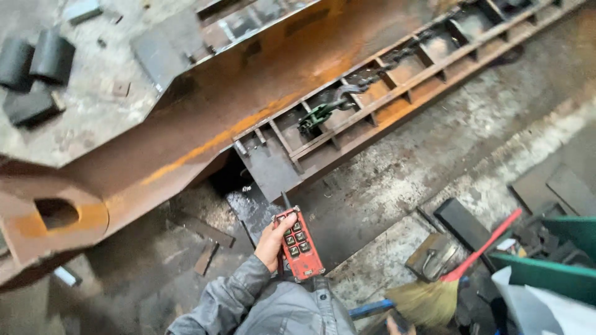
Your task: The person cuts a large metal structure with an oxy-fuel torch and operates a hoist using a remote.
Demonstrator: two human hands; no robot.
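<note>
While a grey, creased fabric sleeve (230, 298) fills the bottom of the view, the left hand (271, 242) is seen with its grip clamped on a red, box-shaped remote controller (299, 244), the thumb laid beside its grid of dark square buttons. The controller is held upright just above the concrete floor (397, 180), close to the chest. The right hand (397, 325) is barely shown at the lower edge, and whether its grip is together or apart cannot be told. Near it a broom (434, 291) with pale straw bristles and a red handle is leaned among dark flat plates and green sheet panels (559, 273). The floor is rough, stained and dusted with pale grit. Beyond the controller a long rusted steel beam (205, 118) is stretched diagonally, its orange-brown web smooth and its near end rounded around a cut opening. Beside it a ladder-like welded frame (397, 80) is laid, with a green clamp hook (320, 113) and dark chain resting in it. Farthest off, dark curved blocks (37, 62) are scattered on grey ground.
</note>
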